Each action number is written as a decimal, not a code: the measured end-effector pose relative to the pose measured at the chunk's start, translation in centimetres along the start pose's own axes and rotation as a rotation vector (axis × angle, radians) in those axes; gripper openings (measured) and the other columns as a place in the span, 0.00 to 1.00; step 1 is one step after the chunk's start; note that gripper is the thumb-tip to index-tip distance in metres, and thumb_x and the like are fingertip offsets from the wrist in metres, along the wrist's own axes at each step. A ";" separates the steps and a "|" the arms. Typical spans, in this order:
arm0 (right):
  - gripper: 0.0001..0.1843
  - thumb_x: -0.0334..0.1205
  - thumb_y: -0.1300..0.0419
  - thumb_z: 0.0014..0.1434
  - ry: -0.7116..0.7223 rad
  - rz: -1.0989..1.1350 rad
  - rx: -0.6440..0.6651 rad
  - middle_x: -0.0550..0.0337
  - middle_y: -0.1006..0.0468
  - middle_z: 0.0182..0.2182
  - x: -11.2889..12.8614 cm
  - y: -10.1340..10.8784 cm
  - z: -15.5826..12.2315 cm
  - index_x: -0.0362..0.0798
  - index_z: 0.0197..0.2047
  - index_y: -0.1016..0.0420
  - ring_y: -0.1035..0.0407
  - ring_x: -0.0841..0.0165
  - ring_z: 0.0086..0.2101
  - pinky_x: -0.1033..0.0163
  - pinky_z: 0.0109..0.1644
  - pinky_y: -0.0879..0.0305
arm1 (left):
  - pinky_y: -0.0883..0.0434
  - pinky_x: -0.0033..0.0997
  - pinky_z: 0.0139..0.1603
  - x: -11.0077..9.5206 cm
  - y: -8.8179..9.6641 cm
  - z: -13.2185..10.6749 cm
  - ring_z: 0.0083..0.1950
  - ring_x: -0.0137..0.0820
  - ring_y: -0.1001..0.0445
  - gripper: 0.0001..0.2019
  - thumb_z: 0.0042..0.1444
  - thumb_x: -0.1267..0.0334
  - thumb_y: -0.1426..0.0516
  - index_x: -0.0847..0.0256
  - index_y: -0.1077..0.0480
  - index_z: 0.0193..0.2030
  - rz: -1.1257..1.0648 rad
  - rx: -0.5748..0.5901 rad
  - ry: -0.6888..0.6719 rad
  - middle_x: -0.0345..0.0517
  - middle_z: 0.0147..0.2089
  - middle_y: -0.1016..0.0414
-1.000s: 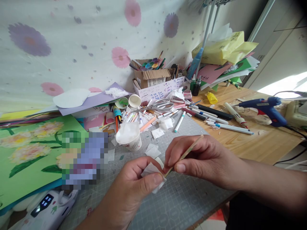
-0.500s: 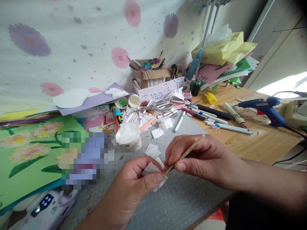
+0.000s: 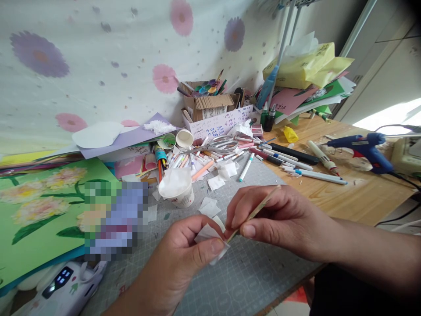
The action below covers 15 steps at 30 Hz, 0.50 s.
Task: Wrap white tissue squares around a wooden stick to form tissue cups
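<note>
My left hand [image 3: 194, 250] pinches a small piece of thin white paper [image 3: 208, 234] between thumb and fingers. In my right hand [image 3: 269, 219] a thin wooden stick [image 3: 259, 207] is gripped between thumb and fingertips, slanting down to the left. Its lower tip meets the paper by my left thumb; the exact contact is partly hidden by the fingers. Beyond the hands, several loose white paper squares [image 3: 209, 206] lie on the grey cutting mat [image 3: 256, 281]. A paper cup [image 3: 179, 193] with white material heaped at its top stands behind my left hand.
Markers [image 3: 246, 166], scissors [image 3: 223, 145] and a cardboard box [image 3: 208, 107] of brushes crowd the back. On the right lies a blue glue gun [image 3: 365, 145] with a cord. A green flower picture [image 3: 42, 210] and a white device [image 3: 66, 289] with a lit display occupy the left.
Almost nothing differs. Both hands keep the same hold and place, with the stick's tip still at the white paper.
</note>
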State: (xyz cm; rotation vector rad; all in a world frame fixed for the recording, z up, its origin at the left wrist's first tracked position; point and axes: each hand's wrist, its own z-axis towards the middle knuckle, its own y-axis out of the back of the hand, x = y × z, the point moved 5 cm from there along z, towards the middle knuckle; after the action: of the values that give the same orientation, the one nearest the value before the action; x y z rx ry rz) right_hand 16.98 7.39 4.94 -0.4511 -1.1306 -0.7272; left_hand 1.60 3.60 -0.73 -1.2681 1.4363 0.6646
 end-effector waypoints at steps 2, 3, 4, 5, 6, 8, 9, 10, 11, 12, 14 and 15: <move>0.02 0.25 0.39 0.57 -0.004 -0.011 0.004 0.52 0.24 0.31 0.0 0.0 0.0 0.35 0.34 0.25 0.28 0.69 0.35 0.64 0.39 0.29 | 0.44 0.27 0.33 0.0 0.0 0.1 0.31 0.27 0.41 0.07 0.51 0.59 0.37 0.59 0.27 0.29 0.003 -0.002 0.002 0.35 0.26 0.35; 0.02 0.26 0.39 0.57 -0.007 -0.014 0.005 0.51 0.24 0.31 0.0 -0.1 0.0 0.35 0.34 0.26 0.27 0.69 0.35 0.64 0.39 0.29 | 0.44 0.28 0.33 0.0 0.0 0.1 0.31 0.27 0.41 0.07 0.51 0.59 0.37 0.59 0.27 0.29 0.004 -0.004 0.003 0.35 0.26 0.35; 0.02 0.26 0.39 0.57 -0.010 -0.018 0.006 0.51 0.24 0.31 0.0 -0.1 0.0 0.35 0.34 0.26 0.27 0.68 0.35 0.63 0.39 0.29 | 0.44 0.28 0.33 0.0 0.0 0.2 0.31 0.27 0.41 0.07 0.50 0.59 0.37 0.59 0.27 0.29 0.004 -0.008 0.005 0.35 0.26 0.35; 0.02 0.26 0.39 0.57 -0.011 -0.024 0.004 0.50 0.24 0.32 0.0 -0.1 0.0 0.34 0.34 0.26 0.27 0.68 0.35 0.63 0.39 0.29 | 0.44 0.28 0.33 0.0 0.0 0.2 0.31 0.27 0.41 0.07 0.50 0.59 0.37 0.59 0.27 0.29 0.006 -0.011 0.009 0.35 0.26 0.35; 0.02 0.26 0.39 0.57 -0.010 -0.033 0.005 0.49 0.23 0.32 0.0 -0.1 0.0 0.34 0.34 0.26 0.27 0.68 0.35 0.62 0.39 0.29 | 0.44 0.28 0.33 0.0 0.0 0.2 0.31 0.27 0.41 0.07 0.50 0.59 0.37 0.59 0.27 0.30 0.006 -0.013 0.012 0.35 0.26 0.35; 0.03 0.27 0.39 0.57 -0.007 -0.055 0.008 0.47 0.23 0.32 0.1 0.0 0.0 0.33 0.34 0.25 0.27 0.67 0.35 0.62 0.39 0.29 | 0.44 0.28 0.33 0.0 0.0 0.2 0.31 0.27 0.41 0.07 0.51 0.59 0.37 0.59 0.27 0.30 0.008 -0.019 0.018 0.35 0.26 0.35; 0.03 0.27 0.39 0.57 -0.006 -0.067 0.010 0.47 0.23 0.32 0.1 0.0 0.1 0.33 0.34 0.25 0.27 0.67 0.35 0.62 0.39 0.29 | 0.44 0.28 0.33 0.1 0.0 0.1 0.31 0.27 0.41 0.07 0.51 0.58 0.37 0.59 0.28 0.30 0.010 -0.019 0.020 0.35 0.26 0.35; 0.04 0.27 0.39 0.57 -0.006 -0.078 0.012 0.47 0.23 0.32 0.1 0.0 0.1 0.33 0.33 0.25 0.27 0.67 0.35 0.62 0.39 0.30 | 0.44 0.28 0.33 0.1 0.0 0.1 0.31 0.27 0.41 0.07 0.51 0.58 0.37 0.59 0.28 0.30 0.012 -0.018 0.021 0.35 0.26 0.36; 0.04 0.27 0.39 0.57 -0.006 -0.088 0.013 0.47 0.23 0.32 0.1 0.0 0.1 0.33 0.33 0.25 0.27 0.67 0.35 0.63 0.39 0.30 | 0.44 0.27 0.33 0.1 0.0 0.0 0.31 0.27 0.41 0.07 0.51 0.58 0.37 0.59 0.27 0.30 0.016 -0.018 0.021 0.35 0.26 0.36; 0.04 0.27 0.39 0.57 -0.008 -0.099 0.015 0.48 0.23 0.32 0.1 0.0 0.1 0.34 0.33 0.25 0.27 0.67 0.35 0.63 0.39 0.30 | 0.44 0.28 0.33 0.1 0.0 -0.1 0.31 0.27 0.41 0.07 0.51 0.58 0.37 0.59 0.27 0.30 0.017 -0.020 0.018 0.35 0.26 0.36; 0.04 0.28 0.38 0.57 -0.009 -0.113 0.018 0.48 0.23 0.32 0.1 0.0 0.1 0.34 0.33 0.25 0.27 0.68 0.34 0.63 0.39 0.30 | 0.44 0.28 0.33 0.1 0.0 -0.2 0.31 0.27 0.42 0.07 0.51 0.58 0.37 0.58 0.27 0.30 0.023 -0.024 0.013 0.35 0.26 0.36; 0.04 0.28 0.38 0.57 -0.009 -0.117 0.021 0.48 0.23 0.32 0.2 0.0 0.1 0.34 0.33 0.25 0.27 0.68 0.34 0.63 0.39 0.30 | 0.45 0.28 0.33 0.1 0.0 -0.2 0.31 0.27 0.42 0.07 0.51 0.58 0.37 0.58 0.28 0.30 0.027 -0.027 0.011 0.34 0.26 0.36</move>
State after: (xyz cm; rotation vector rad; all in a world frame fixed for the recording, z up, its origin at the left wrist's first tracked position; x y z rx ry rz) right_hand 16.94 7.37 5.11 -0.3735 -1.1793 -0.8152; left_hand 1.56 3.41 -0.78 -1.2771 1.4600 0.6974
